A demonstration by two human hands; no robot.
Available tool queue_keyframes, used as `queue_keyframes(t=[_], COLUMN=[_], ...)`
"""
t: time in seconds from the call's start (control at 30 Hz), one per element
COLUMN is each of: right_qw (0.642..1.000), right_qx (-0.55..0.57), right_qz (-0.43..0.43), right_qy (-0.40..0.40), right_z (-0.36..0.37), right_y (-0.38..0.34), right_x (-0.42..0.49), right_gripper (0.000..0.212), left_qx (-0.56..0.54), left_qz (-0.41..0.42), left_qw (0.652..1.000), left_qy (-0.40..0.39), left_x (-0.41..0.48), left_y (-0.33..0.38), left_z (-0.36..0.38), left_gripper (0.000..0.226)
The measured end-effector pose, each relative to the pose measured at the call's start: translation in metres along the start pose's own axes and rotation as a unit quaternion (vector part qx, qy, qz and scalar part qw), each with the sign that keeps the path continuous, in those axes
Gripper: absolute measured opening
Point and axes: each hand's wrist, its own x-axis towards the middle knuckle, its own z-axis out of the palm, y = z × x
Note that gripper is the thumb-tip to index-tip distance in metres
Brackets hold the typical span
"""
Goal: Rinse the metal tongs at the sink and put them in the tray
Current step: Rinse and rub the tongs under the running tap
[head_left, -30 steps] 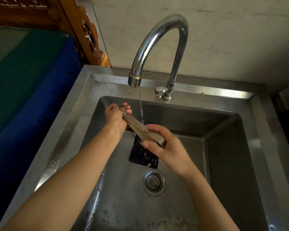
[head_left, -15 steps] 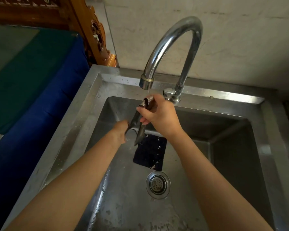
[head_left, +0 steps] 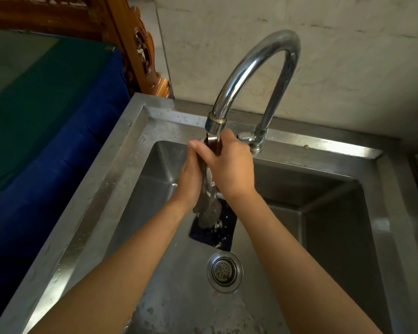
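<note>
The metal tongs (head_left: 209, 208) hang nearly upright under the spout of the curved chrome faucet (head_left: 251, 68), hinge end up and perforated tips down. Water runs along them. My right hand (head_left: 229, 167) is closed around the upper part of the tongs, just below the spout. My left hand (head_left: 191, 179) presses against their left side at mid-length. Both hands are over the steel sink (head_left: 121, 169). No tray is in view.
A dark blue rectangular pad (head_left: 225, 233) lies on the sink floor under the tongs, with white specks on it. The round drain strainer (head_left: 224, 271) sits in front of it. A blue and green covered surface (head_left: 46, 116) is left of the sink; a wall stands behind.
The tongs went from lying slanted between my hands to hanging upright under the spout. My right hand rose to their top end, and my left hand slid up along them.
</note>
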Motion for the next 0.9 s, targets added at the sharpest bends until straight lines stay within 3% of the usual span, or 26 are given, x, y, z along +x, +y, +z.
queue_keyframes(t=[0.1, 0.17, 0.27, 0.4, 0.63, 0.73, 0.9], right_qw=[0.989, 0.982, 0.988, 0.999, 0.986, 0.988, 0.994], right_qx=[-0.128, -0.147, -0.093, -0.001, 0.13, 0.139, 0.027], right_qz=[-0.037, -0.071, -0.095, -0.029, 0.005, 0.031, 0.096], right_qy=[0.069, 0.097, 0.074, 0.022, -0.1, -0.062, 0.041], right_z=[0.005, 0.006, 0.007, 0.001, -0.018, -0.022, -0.023], right_y=[0.0, 0.001, 0.004, 0.01, 0.024, 0.038, 0.066], right_x=[0.009, 0.015, 0.024, 0.035, 0.032, 0.032, 0.034], right_gripper=[0.051, 0.049, 0.041, 0.034, 0.037, 0.037, 0.026], left_qx=[-0.064, -0.078, -0.082, 0.01, -0.012, 0.001, 0.042], left_qz=[0.02, 0.021, 0.02, 0.023, -0.016, -0.025, -0.014], left_qw=[0.997, 0.996, 0.996, 0.993, 0.987, 0.988, 0.989], left_qy=[0.027, 0.027, 0.0, -0.112, -0.158, -0.152, -0.139], left_x=[0.006, 0.008, 0.012, 0.011, 0.012, 0.015, 0.018], left_y=[0.004, 0.007, 0.008, 0.004, -0.001, 0.001, 0.008], left_z=[0.012, 0.017, 0.014, 0.005, 0.0, 0.003, 0.013], left_gripper=[0.062, 0.065, 0.061, 0.067, 0.031, 0.029, 0.029])
